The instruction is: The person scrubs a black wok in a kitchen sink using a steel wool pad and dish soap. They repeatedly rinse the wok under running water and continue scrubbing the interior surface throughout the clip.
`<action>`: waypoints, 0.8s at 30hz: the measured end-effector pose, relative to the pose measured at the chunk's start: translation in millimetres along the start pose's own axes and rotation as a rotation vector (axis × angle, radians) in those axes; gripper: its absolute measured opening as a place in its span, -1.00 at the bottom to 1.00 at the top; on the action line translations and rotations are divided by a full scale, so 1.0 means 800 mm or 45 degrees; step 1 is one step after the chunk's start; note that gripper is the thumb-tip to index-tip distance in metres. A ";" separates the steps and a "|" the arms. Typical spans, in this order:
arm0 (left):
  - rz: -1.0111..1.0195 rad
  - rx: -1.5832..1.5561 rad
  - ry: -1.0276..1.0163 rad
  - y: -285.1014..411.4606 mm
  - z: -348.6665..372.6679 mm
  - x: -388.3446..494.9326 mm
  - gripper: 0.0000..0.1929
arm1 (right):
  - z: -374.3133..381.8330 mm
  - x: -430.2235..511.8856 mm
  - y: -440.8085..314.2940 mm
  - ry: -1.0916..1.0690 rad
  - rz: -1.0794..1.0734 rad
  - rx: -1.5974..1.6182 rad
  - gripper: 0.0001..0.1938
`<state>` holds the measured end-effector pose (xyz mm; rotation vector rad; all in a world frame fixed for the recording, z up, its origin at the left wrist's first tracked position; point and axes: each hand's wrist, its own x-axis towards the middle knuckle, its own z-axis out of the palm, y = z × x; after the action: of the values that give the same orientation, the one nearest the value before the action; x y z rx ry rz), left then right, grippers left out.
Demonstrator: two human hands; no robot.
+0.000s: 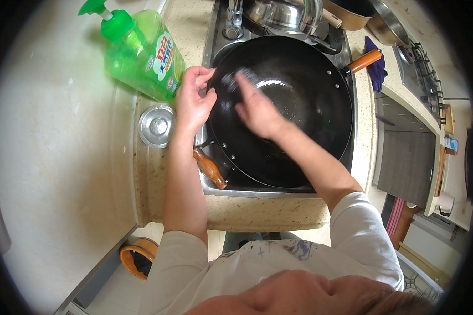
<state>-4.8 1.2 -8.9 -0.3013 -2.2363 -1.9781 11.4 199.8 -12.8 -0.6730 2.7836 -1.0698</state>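
A large black wok rests over the sink, its orange-tipped long handle pointing to the upper right and its short wooden handle at the lower left. My left hand grips the wok's left rim between thumb and fingers. Inside the wok, my right hand is pressed on a greyish scrubber, blurred, probably steel wool, against the upper left wall. A little water shines on the wok's bottom.
A green dish soap pump bottle and a small metal dish stand left of the sink. The faucet and a steel pan are behind the wok. A purple cloth hangs at right, near more pots and a gas stove.
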 end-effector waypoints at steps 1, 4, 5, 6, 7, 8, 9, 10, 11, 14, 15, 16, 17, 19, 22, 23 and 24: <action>-0.012 0.026 -0.002 0.001 0.000 0.000 -0.56 | -0.004 0.003 0.012 0.160 0.168 -0.037 -0.25; -0.051 0.044 -0.006 0.002 0.000 -0.001 -0.56 | -0.012 0.001 0.032 0.352 0.192 -0.137 -0.28; -0.025 0.043 -0.015 0.003 0.000 0.001 -0.56 | -0.013 0.001 0.040 0.284 0.177 -0.090 -0.33; -0.072 0.035 -0.016 0.004 0.000 0.001 -0.55 | -0.013 0.004 0.047 0.305 0.174 -0.041 -0.38; -0.060 0.013 -0.021 0.004 -0.001 0.002 -0.54 | -0.011 0.005 0.051 0.371 0.113 0.009 -0.43; -0.053 -0.008 -0.028 0.004 -0.001 0.001 -0.54 | -0.009 0.009 0.057 0.398 0.144 0.160 -0.58; -0.048 -0.031 -0.039 0.004 0.000 0.001 -0.53 | -0.006 0.011 0.058 0.430 0.301 0.195 -0.59; -0.038 -0.032 -0.034 0.003 0.000 0.001 -0.53 | -0.002 0.015 0.059 0.435 0.411 0.231 -0.60; -0.032 -0.041 -0.031 0.002 0.000 0.001 -0.53 | 0.001 0.017 0.059 0.458 0.421 0.274 -0.61; -0.037 -0.046 -0.032 0.000 0.000 0.000 -0.52 | 0.015 0.024 0.054 0.664 0.378 0.015 -0.61; -0.039 -0.050 -0.035 0.000 0.000 0.001 -0.52 | 0.018 0.025 0.054 0.675 0.219 -0.075 -0.61; -0.020 -0.054 -0.034 0.000 0.000 0.001 -0.52 | 0.024 0.026 0.051 0.773 0.214 -0.054 -0.63; -0.046 -0.051 -0.034 0.000 0.000 0.000 -0.52 | 0.027 0.027 0.051 0.799 0.307 -0.025 -0.65; -0.043 -0.036 -0.035 0.000 0.000 0.001 -0.52 | 0.037 0.030 0.049 1.017 0.353 -0.011 -0.69; -0.049 -0.044 -0.041 0.001 -0.001 0.001 -0.53 | 0.046 0.039 0.050 0.947 0.244 0.160 -0.82; -0.048 -0.025 -0.041 0.001 -0.001 0.001 -0.53 | 0.049 0.043 0.048 0.866 0.184 0.247 -0.84; -0.049 -0.004 -0.041 0.000 -0.001 0.001 -0.53 | 0.047 0.047 0.050 0.829 0.100 0.242 -0.87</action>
<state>-5.7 0.7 -8.4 -0.2949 -2.2754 -2.0097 -28.1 186.5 -64.3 -0.2075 3.1034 -1.7698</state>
